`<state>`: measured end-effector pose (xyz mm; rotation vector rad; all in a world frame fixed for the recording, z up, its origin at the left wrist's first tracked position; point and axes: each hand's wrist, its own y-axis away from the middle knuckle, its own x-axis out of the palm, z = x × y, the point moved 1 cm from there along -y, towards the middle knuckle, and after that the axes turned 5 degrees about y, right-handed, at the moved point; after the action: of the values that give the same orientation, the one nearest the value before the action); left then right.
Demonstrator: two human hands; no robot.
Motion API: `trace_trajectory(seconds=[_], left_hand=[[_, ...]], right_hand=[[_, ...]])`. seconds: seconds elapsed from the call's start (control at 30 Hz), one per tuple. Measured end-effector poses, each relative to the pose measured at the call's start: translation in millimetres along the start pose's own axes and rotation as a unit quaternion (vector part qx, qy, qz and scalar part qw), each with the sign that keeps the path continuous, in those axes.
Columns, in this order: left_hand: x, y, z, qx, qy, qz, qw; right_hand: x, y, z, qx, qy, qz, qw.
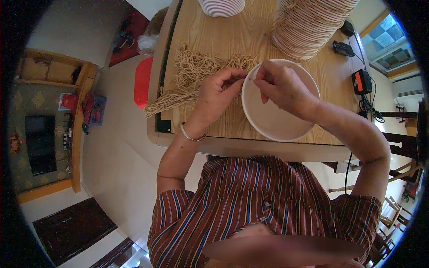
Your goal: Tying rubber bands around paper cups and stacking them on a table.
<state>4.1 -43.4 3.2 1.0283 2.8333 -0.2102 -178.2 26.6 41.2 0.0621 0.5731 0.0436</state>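
A round white bucket (pixel 278 117) stands near the table's front edge, its mouth facing up. My left hand (pixel 217 93) is closed in a pinch outside its left rim; what lies between the fingertips is hidden. Over the bucket's mouth, my right hand (pixel 286 87) pinches just inside the same part of the rim. A small pale tip shows at its fingers, looking like a cord end. A tangled heap of tan cords (pixel 193 67) lies behind and left of my left hand, with a straighter bundle (pixel 172 102) reaching the table's left edge.
A tall leaning stack of white buckets with tan cords (pixel 308 29) stands at the back right. Another white stack (pixel 222 6) is at the back. Black adapters (pixel 361 82) and cables lie along the right edge. A red stool (pixel 142 82) stands left of the wooden table (pixel 214 33).
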Motion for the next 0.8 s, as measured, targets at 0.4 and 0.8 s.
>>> trace_trajectory(seconds=[0.4, 0.8], left_hand=[[2, 1, 7, 0.012, -0.018, -0.015, 1.0], [10, 1, 6, 0.047, -0.046, -0.055, 0.996]], right_hand=[[2, -3, 2, -0.017, 0.011, 0.009, 1.0], [7, -4, -7, -0.033, 0.013, 0.002, 0.999]])
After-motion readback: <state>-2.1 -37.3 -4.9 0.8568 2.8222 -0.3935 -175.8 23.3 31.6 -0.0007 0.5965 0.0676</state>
